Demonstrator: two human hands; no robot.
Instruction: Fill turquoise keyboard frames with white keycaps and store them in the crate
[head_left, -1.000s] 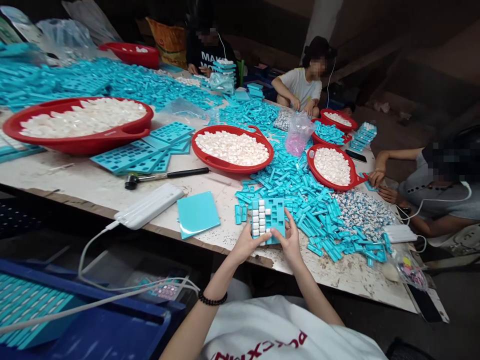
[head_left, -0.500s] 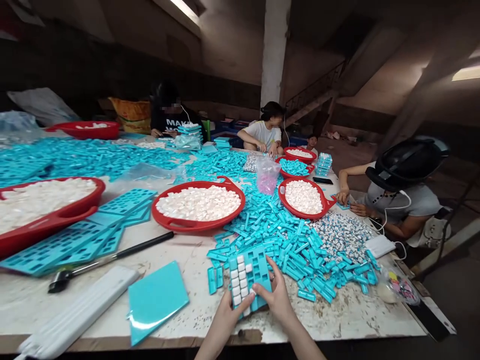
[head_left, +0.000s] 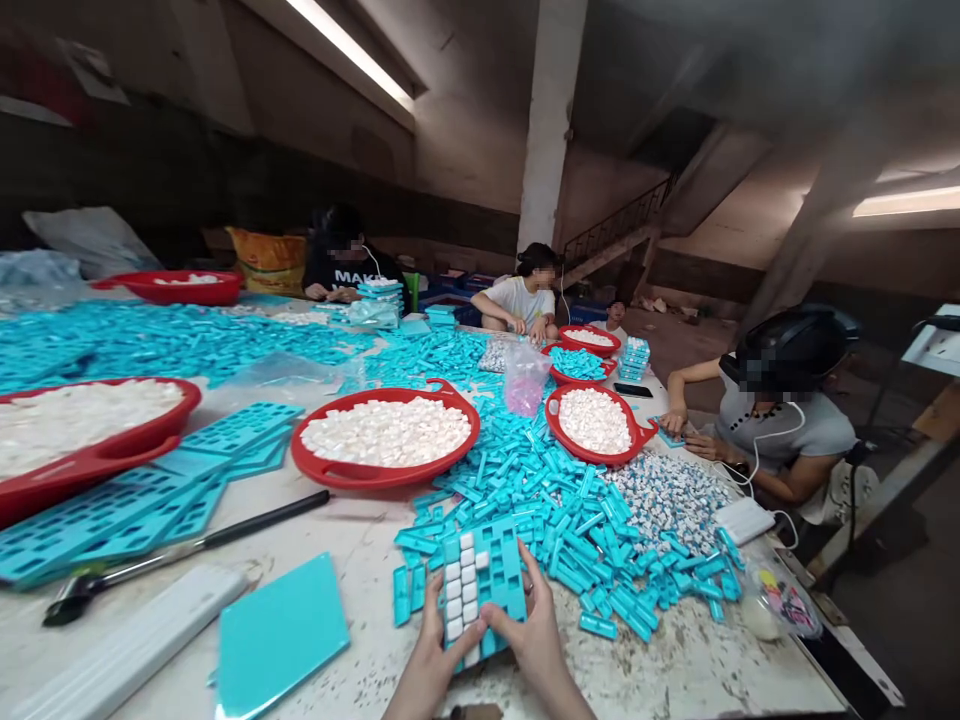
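Between both hands is a turquoise plastic tray (head_left: 513, 590) with rows of square sockets. White square caps (head_left: 454, 590) fill much of its left side, while sockets on the right stand bare. My left hand (head_left: 433, 645) grips the lower left edge, thumb lying over the caps. My right hand (head_left: 536, 640) clasps the right edge, its thumb pressed near the middle of the tray. Just past the tray lies a heap of small turquoise plastic pieces (head_left: 577, 520). A flat turquoise sheet (head_left: 283, 630) rests on the table to the left.
Red baskets of white caps stand on the table, one ahead (head_left: 311, 478) and one at right (head_left: 559, 440). Turquoise perforated panels (head_left: 90, 520), a black-handled rod (head_left: 262, 520) and a white bar (head_left: 142, 640) lie left. A co-worker (head_left: 787, 430) sits at right; others work farther back.
The view has tilted upward and shifted slightly, so the table sits lower in the picture. Both hands keep their hold on the tray, with the right thumb still near its middle.
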